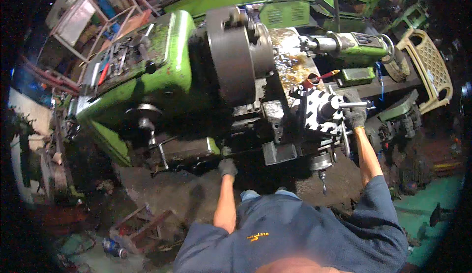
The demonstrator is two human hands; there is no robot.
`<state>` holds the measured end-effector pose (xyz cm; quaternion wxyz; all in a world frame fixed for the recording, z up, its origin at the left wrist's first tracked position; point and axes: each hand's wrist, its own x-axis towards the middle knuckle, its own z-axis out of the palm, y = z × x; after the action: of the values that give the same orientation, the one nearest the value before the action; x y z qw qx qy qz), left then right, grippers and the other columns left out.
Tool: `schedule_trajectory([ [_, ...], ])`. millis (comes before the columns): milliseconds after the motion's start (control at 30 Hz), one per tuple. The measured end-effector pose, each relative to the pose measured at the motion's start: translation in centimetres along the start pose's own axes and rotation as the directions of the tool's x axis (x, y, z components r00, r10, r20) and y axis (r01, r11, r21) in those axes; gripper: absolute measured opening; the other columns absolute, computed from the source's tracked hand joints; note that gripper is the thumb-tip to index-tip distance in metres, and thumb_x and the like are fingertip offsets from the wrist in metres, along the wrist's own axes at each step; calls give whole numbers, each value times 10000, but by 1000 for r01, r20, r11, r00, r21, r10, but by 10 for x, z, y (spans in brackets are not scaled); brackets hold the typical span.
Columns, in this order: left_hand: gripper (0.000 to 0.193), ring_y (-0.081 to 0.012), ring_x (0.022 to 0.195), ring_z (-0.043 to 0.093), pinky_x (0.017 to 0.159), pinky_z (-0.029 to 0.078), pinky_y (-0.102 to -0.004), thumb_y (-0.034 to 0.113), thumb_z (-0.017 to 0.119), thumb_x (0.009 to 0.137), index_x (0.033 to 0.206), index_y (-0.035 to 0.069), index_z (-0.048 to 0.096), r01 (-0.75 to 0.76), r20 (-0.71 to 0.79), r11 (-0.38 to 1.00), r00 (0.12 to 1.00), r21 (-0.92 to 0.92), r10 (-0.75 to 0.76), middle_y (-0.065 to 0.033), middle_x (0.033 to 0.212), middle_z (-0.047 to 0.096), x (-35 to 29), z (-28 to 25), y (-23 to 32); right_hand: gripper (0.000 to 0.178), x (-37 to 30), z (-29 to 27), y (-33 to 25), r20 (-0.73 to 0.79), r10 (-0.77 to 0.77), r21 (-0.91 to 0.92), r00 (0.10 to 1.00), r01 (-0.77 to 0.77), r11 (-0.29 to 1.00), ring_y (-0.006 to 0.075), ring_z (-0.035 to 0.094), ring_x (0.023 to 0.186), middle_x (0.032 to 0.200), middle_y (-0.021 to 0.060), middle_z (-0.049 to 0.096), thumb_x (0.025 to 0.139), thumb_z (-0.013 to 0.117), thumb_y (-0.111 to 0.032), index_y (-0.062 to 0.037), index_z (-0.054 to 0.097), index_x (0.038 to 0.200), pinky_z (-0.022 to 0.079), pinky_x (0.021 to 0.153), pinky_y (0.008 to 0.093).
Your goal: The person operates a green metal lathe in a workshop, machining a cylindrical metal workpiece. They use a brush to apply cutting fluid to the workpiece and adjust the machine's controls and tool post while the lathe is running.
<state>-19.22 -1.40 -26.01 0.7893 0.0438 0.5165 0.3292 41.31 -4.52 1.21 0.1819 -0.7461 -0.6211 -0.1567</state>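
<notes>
While left hand (227,167) rests — right hand (356,117) grips

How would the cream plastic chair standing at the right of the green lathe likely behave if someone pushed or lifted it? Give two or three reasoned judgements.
The cream plastic chair probably lifts easily: its back is open lattice, so likely light for its size. A push would likely slide or tip it, unlike the massive green lathe beside it. Its thin slats may flex a little.

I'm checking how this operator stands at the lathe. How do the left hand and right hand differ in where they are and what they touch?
The left hand sits low at the lathe's front, below the chuck; the right hand is higher and farther out, at the tool post. The right hand grips a metal handle; what the left holds is unclear. Both wear dark gloves.
</notes>
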Motion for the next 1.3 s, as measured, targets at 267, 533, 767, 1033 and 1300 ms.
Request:
schedule_trajectory([
  [267,192,-208,400,480,388,432,-400,72,527,901,710,89,524,105,-353,901,934,422,57,-60,557,461,46,-69,-76,363,8,-2,-12,68,49,81,996,-55,995,335,607,1194,1255,131,670,894,647,-288,-111,688,1208,450,1031,433],
  [533,127,-189,394,452,365,364,-361,116,591,884,774,101,530,83,-337,932,940,354,45,-36,546,466,-24,2,-19,349,-3,4,6,32,44,-19,999,-44,999,351,641,1139,1203,155,695,877,678,-250,-75,699,1178,493,985,435],
  [767,239,-291,512,577,489,490,-451,275,708,875,900,44,652,91,-305,648,925,756,226,-88,665,593,-17,-22,-23,350,-6,3,4,28,65,34,997,-66,997,333,579,1245,1300,140,650,920,630,-267,-92,685,1218,433,1076,421],
  [1033,233,-176,582,609,541,489,-355,224,677,904,995,10,695,-350,92,419,846,838,524,-76,781,662,-74,24,64,381,-15,11,13,20,204,-68,979,-203,977,370,584,1197,1291,122,660,920,627,-374,-213,683,1260,437,1037,469],
  [1300,174,-89,682,576,586,482,-284,132,644,972,1088,5,671,-756,456,-73,312,651,833,-31,871,656,-246,223,255,352,-17,16,21,-4,158,22,987,-157,987,335,589,1204,1290,92,667,912,631,-378,-197,709,1205,428,1059,453],
])
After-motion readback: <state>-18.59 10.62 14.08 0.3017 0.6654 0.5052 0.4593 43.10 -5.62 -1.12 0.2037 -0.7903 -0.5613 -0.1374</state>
